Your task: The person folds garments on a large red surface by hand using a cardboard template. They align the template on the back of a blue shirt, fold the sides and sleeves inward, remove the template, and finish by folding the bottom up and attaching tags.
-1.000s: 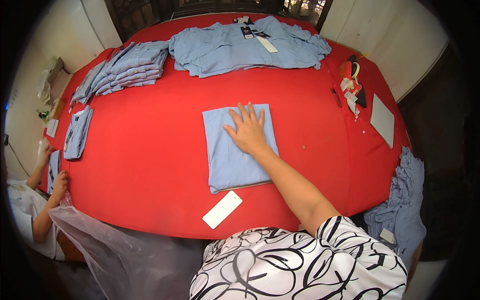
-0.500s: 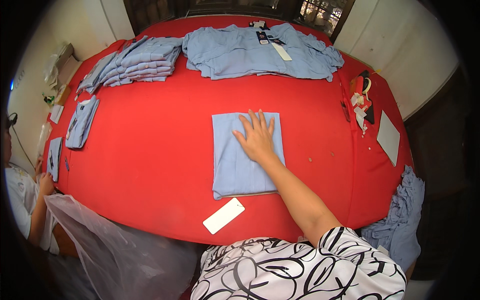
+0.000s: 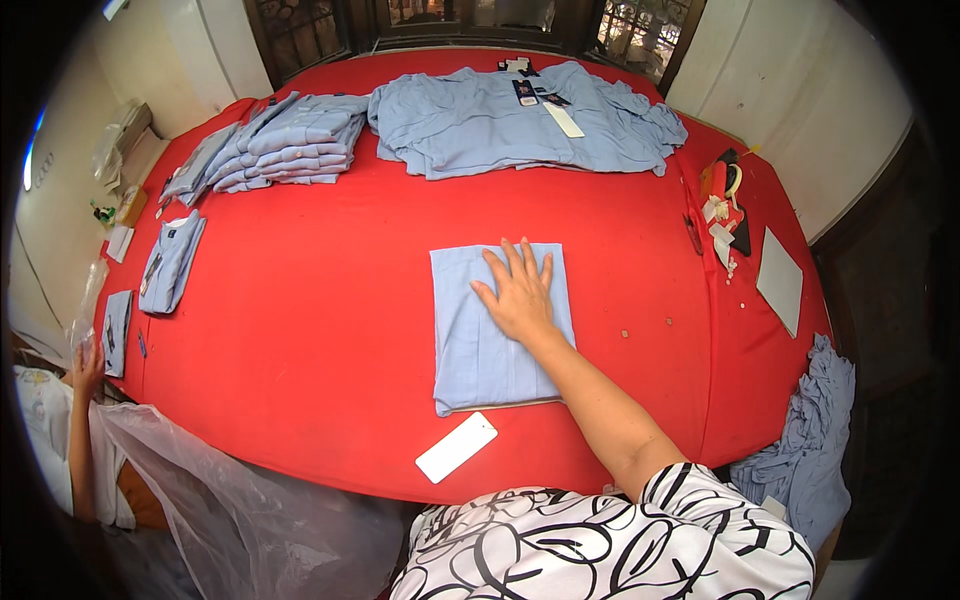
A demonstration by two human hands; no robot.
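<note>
A light blue garment (image 3: 478, 325), folded into a flat rectangle, lies on the red-covered table in front of me. My right hand (image 3: 522, 300) rests palm down on its upper right part, fingers spread and thumb toward the left. A pale edge shows along the fold nearest me. Just below the garment lies a white hang tag (image 3: 456, 447), apart from it and tilted. My left hand is out of view.
Folded blue garments (image 3: 290, 140) are stacked far left, with unfolded ones (image 3: 520, 120) beside them. A grey-white sheet (image 3: 778, 282) and scraps lie right. Clear plastic (image 3: 240, 500) hangs lower left, by another person's hand (image 3: 88, 365). Crumpled blue cloth (image 3: 805, 440) hangs lower right.
The whole view has shifted slightly, so the table sits lower. My right hand stays on the garment. At the left edge the other person's hand has risen beside the clear plastic.
</note>
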